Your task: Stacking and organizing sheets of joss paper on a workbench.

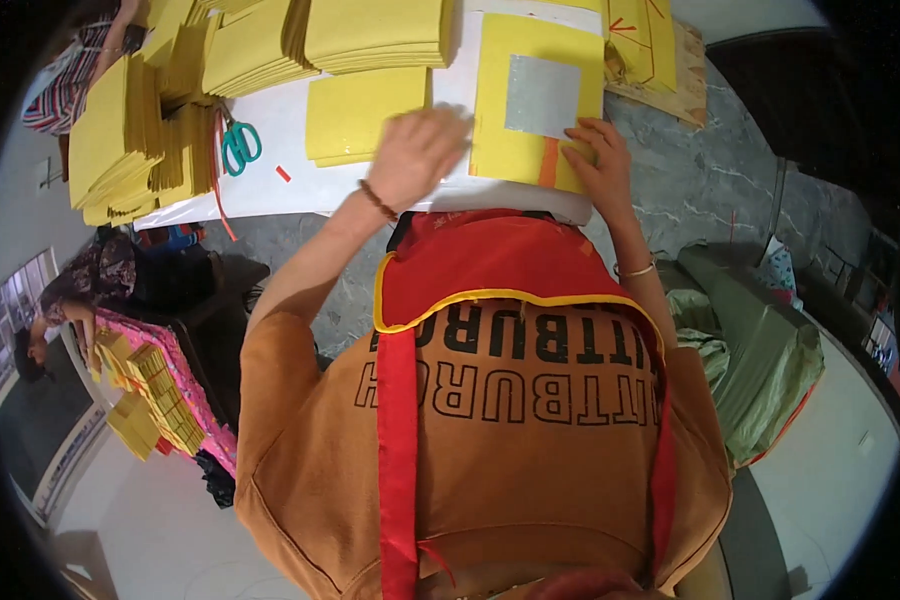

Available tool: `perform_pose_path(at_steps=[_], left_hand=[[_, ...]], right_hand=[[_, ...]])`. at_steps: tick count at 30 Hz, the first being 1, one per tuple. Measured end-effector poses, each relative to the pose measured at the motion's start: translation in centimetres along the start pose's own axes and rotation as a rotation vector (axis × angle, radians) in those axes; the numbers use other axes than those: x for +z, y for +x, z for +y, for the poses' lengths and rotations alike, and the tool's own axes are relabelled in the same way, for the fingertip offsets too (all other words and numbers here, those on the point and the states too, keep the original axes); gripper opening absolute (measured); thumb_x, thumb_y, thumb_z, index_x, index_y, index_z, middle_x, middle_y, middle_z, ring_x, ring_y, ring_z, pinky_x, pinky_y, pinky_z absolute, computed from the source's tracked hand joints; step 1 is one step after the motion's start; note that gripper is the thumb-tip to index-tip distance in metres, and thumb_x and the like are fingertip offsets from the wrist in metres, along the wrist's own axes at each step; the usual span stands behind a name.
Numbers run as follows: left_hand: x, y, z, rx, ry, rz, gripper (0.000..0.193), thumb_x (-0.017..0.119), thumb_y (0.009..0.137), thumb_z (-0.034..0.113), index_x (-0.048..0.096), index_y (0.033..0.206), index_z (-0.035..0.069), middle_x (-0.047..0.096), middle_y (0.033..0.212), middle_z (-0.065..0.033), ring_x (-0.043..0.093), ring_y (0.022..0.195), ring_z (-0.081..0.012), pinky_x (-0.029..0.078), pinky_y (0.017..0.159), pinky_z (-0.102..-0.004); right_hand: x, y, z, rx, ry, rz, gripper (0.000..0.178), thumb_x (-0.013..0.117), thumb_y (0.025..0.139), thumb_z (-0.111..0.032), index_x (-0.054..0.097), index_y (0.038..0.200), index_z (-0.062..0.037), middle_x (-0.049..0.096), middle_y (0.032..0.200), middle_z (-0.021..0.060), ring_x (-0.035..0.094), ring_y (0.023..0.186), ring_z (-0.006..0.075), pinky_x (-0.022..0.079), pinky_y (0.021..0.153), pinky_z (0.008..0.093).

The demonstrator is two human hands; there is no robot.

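A large flat yellow paper piece (490, 110) lies on the white-covered table, with a silver-grey square (542, 95) on its face and an orange strip (549, 160) near its lower right. My right hand (602, 170) rests on its right edge, fingers apart, thumb by the strip. Motion smears my left hand (420, 150), which is over the right part of a low pile of yellow paper pieces (355, 110); whether it holds anything is not visible. Teal-handled scissors (240, 148) lie farther left, near a small red-orange scrap (283, 174).
Tall stacks of yellow paper pieces (120, 140) fill the table's left side, and more (380, 35) stand at the back. A red ribbon (220, 190) hangs over the front edge. At far left another person (80, 290) works beside bundled yellow pieces (160, 390). A green-covered bulk (760, 350) stands right.
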State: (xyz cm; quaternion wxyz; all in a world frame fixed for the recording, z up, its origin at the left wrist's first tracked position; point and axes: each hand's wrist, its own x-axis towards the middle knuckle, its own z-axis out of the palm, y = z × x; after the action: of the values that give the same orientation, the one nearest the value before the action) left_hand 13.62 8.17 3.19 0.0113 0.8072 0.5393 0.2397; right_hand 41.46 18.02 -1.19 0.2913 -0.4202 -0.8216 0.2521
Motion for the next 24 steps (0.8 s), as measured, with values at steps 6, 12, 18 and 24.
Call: perform_pose_path(at_steps=[6, 12, 18, 24], left_hand=[[3.7, 3.0, 2.8, 0.166, -0.115, -0.144, 0.033, 0.067, 0.075, 0.024, 0.06, 0.104, 0.009, 0.057, 0.1, -0.0095, 0.049, 0.1, -0.0244, 0.039, 0.082, -0.0361], [3.8, 4.0, 1.9, 0.131, -0.507, -0.25, 0.018, 0.064, 0.079, 0.019, 0.063, 0.092, 0.006, 0.058, 0.087, -0.0092, 0.054, 0.085, -0.0251, 0.044, 0.073, -0.0348], [3.6, 4.7, 2.0, -0.075, -0.633, -0.265, 0.014, 0.059, 0.082, 0.016, 0.063, 0.083, 0.003, 0.061, 0.079, -0.0104, 0.058, 0.079, -0.0262, 0.047, 0.07, -0.0344], [3.7, 4.9, 1.9, -0.282, -0.702, -0.369, 0.015, 0.059, 0.08, 0.017, 0.064, 0.081, 0.003, 0.062, 0.076, -0.0104, 0.059, 0.069, -0.0236, 0.047, 0.063, -0.0323]], right_hand=[[0.4, -0.4, 0.4, 0.078, 0.09, -0.017, 0.025, 0.068, 0.072, -0.015, 0.066, 0.097, -0.0094, 0.056, 0.11, 0.0085, 0.051, 0.105, 0.0262, 0.038, 0.094, 0.0356], [0.7, -0.4, 1.3, 0.201, 0.35, -0.012, 0.019, 0.062, 0.081, -0.019, 0.068, 0.095, -0.0077, 0.054, 0.112, 0.0067, 0.048, 0.107, 0.0215, 0.037, 0.093, 0.033], [0.6, -0.1, 1.5, 0.389, 0.751, -0.023, 0.026, 0.054, 0.089, -0.022, 0.068, 0.092, -0.0001, 0.055, 0.108, 0.0076, 0.051, 0.102, 0.018, 0.04, 0.089, 0.0279], [0.8, 0.0, 1.4, 0.44, 0.763, -0.003, 0.029, 0.053, 0.09, -0.023, 0.068, 0.091, 0.0008, 0.056, 0.105, 0.0075, 0.051, 0.1, 0.0171, 0.04, 0.089, 0.0275]])
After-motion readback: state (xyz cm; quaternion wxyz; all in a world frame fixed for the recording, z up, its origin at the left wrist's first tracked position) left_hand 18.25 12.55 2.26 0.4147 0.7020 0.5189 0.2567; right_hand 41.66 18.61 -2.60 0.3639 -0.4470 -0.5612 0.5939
